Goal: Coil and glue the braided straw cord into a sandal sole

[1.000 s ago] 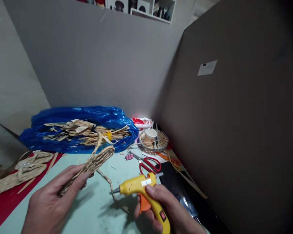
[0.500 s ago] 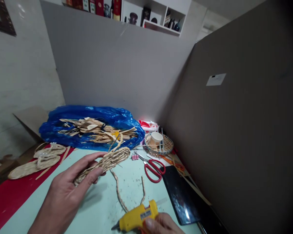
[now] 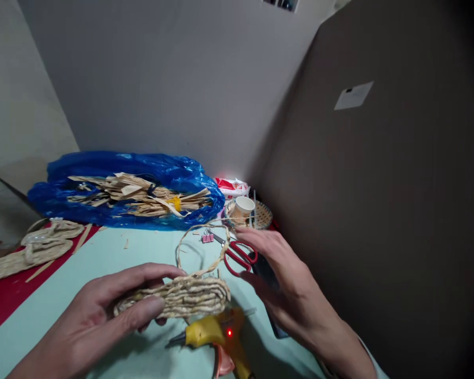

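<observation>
My left hand (image 3: pixel 98 310) grips a coiled sole of braided straw (image 3: pixel 197 297), thumb on the near side and fingers behind. From the sole a loose end of straw cord (image 3: pixel 178 247) rises in a loop above the table. My right hand (image 3: pixel 288 284) is empty, its thumb and fingers apart, near the loop and in front of the scissors (image 3: pixel 239 258) with red handles. Below the sole a yellow glue gun (image 3: pixel 205 331) lies on the table, a red light glowing on it and its nozzle pointing left. The sole covers part of the gun's top.
A blue plastic bag (image 3: pixel 134 163) with bundles of dry straw (image 3: pixel 142 197) lies at the back. Two straw sandals (image 3: pixel 27 258) rest on red cloth (image 3: pixel 3 305) at left. A pink binder clip (image 3: pixel 207 238), a paper cup (image 3: pixel 245 205) in a woven basket (image 3: pixel 264 216) and a black tablet (image 3: pixel 282 332) stand right.
My right hand has let go of the glue gun, now lying on the table, and has moved up towards the cord loop. My left hand has brought the sole lower and nearer. The view has tilted down.
</observation>
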The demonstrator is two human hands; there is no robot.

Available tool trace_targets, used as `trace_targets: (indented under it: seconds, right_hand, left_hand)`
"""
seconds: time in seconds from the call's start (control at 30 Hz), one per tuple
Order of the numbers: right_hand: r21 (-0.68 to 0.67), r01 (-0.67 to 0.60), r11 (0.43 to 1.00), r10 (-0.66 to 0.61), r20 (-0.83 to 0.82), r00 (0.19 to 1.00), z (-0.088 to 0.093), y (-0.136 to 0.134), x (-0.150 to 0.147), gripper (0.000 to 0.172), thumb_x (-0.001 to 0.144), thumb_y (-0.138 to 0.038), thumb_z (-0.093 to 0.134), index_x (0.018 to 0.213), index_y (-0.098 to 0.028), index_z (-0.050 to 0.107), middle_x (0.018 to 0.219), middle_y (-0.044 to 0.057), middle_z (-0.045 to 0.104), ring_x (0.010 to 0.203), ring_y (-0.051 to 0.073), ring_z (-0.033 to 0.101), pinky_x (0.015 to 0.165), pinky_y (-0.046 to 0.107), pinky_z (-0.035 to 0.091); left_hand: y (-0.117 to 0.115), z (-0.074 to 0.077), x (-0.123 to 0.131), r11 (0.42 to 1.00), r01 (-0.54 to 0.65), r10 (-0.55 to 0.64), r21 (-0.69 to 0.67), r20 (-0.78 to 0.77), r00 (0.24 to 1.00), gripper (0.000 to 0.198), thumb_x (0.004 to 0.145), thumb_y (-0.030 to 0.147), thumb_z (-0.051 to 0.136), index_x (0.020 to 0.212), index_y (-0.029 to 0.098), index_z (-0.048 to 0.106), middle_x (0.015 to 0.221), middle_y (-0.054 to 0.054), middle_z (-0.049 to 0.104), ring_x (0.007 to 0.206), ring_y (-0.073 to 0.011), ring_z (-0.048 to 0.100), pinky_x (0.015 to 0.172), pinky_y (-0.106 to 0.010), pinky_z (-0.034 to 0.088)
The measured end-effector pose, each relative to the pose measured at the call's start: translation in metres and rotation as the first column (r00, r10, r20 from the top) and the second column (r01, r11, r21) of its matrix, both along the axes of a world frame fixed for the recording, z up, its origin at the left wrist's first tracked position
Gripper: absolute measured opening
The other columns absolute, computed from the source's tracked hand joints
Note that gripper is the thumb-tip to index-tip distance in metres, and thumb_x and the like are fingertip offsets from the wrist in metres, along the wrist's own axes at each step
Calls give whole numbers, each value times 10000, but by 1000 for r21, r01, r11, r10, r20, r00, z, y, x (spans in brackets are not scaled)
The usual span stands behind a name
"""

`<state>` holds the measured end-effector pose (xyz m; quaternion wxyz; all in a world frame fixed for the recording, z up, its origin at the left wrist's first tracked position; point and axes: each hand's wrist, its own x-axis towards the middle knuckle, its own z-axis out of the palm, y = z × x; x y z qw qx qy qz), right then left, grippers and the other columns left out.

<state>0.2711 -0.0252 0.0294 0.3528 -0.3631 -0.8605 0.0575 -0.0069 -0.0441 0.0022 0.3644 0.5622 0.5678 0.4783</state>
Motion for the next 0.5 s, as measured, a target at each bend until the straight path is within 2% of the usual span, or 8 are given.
trace_targets:
  seconds: [0.03,0.07,0.13,0.17,0.23,0.37,0.43,0.5]
  right_hand:
    - [1,-97,995,97,6,995,2,8,-4,464,1028,-107,564,1468,-221,476,1476,124,592,1403,215,494,1161,393,426]
    - [-52,-170,984,172,36,984,3,15,-6,419,1046,-134,569,1449,-217,491,1475,121,596,1431,206,463,1189,402,394]
    - [-61,-252,966,254,35,967,-1,25,-10,256,1058,-121,555,1303,-186,592,1267,94,706,1248,195,591,1149,419,401]
    - [-61,-265,962,267,25,963,-4,28,-10,193,1063,-122,548,1230,-175,627,1149,76,731,1130,190,627,1101,422,423]
    - [-40,-266,963,266,-9,964,-11,31,-9,164,1064,-111,537,1151,-156,669,993,53,724,961,183,620,995,420,456]
    - [-28,-242,970,240,-55,969,-16,28,-6,214,1030,-35,524,1130,-124,690,937,62,702,913,188,583,913,412,467]
    - [-20,-221,975,219,-68,973,-16,25,-5,215,1010,-27,538,1108,-136,696,912,50,693,897,184,582,912,412,473]
    - [-5,-198,980,197,-72,978,-14,22,-5,207,990,-32,561,1087,-147,704,887,36,681,882,181,581,926,417,480]
  left_hand:
    - [0,-1,0,1000,12,-12,-1,-24,1000,176,706,455,752,835,403,860,897,38,849,822,-226,769,714,-209,612]
    - [0,-3,0,1000,24,-24,-2,-57,998,173,701,459,756,832,415,860,900,42,852,853,-232,772,762,-219,616]
    - [1,-5,-2,999,47,-48,-10,-137,989,189,708,487,753,862,451,856,923,67,854,913,-226,776,825,-207,603]
    - [2,-7,-3,998,57,-59,-19,-173,983,198,715,513,752,880,470,852,942,83,854,933,-218,777,833,-193,597]
    - [3,-11,-5,997,71,-77,-33,-229,970,218,721,575,759,909,503,842,969,115,852,971,-208,782,854,-175,588]
    - [13,-26,-23,993,120,-117,-15,-351,929,230,773,604,755,982,539,824,1013,144,854,968,-197,805,888,-199,599]
    - [21,-36,-38,960,281,-254,2,-424,869,249,766,578,762,1002,532,828,999,119,862,871,-217,832,777,-222,638]
    - [29,-43,-51,952,304,-278,-19,-468,839,284,808,548,733,1080,521,812,1043,98,858,916,-245,833,788,-265,647]
